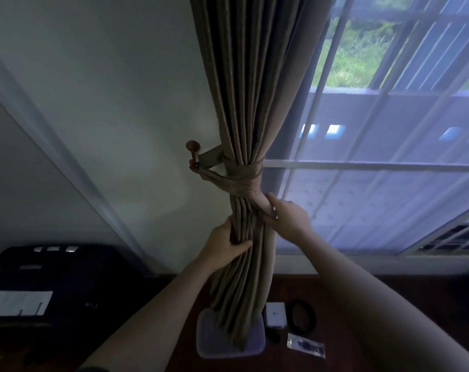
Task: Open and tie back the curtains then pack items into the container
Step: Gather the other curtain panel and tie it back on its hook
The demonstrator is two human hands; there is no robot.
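Observation:
A brown curtain (244, 89) hangs gathered at the left edge of the window. A matching tieback band (244, 173) wraps it and runs to a round wooden wall hook (192, 146). My left hand (225, 245) grips the bunched folds below the band. My right hand (287, 214) holds the curtain's right side just under the band. Below the curtain a clear plastic container (206, 342) sits on the dark wooden desk (362, 291). Beside it lie a white box (276, 315), a black ring-shaped item (301, 316) and a small clear packet (305, 345).
The window (375, 170) with white bars and a sheer screen fills the right side. A white wall (107, 116) lies to the left. A dark printer-like machine (45, 280) stands at the lower left.

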